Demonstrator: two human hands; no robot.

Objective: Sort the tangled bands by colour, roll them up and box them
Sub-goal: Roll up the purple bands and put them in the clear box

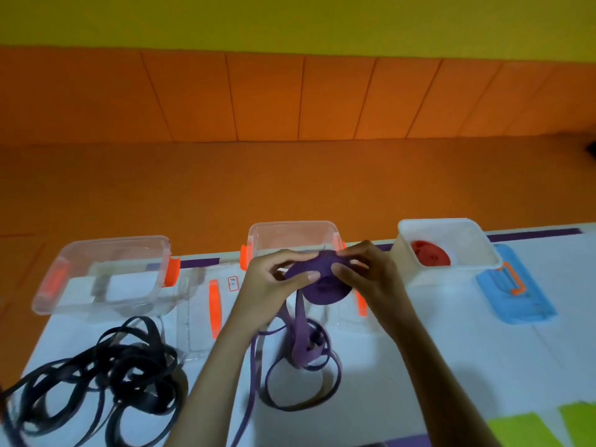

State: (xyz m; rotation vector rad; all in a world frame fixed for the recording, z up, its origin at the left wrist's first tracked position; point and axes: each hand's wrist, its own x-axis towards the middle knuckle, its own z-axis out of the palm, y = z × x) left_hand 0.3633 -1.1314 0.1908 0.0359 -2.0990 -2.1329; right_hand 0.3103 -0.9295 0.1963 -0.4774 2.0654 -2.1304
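Above white table (483, 333), purple roll (317, 285) pinched between both grips (271, 279) (364, 272).

White table (483, 350) bearing three boxes (106, 272), blue lid (516, 291), black band (142, 366), purple band (298, 348).

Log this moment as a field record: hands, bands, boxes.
left hand: pinches the purple roll
right hand: pinches the same roll, opposite side
roll position: held up, in front of the middle clear box in this view
purple tail: hangs from the roll, loops on the table
black band: loose tangle on the table, left
left clear box: no band visible inside
white box: holds the red roll
blue lid: flat, right of the white box
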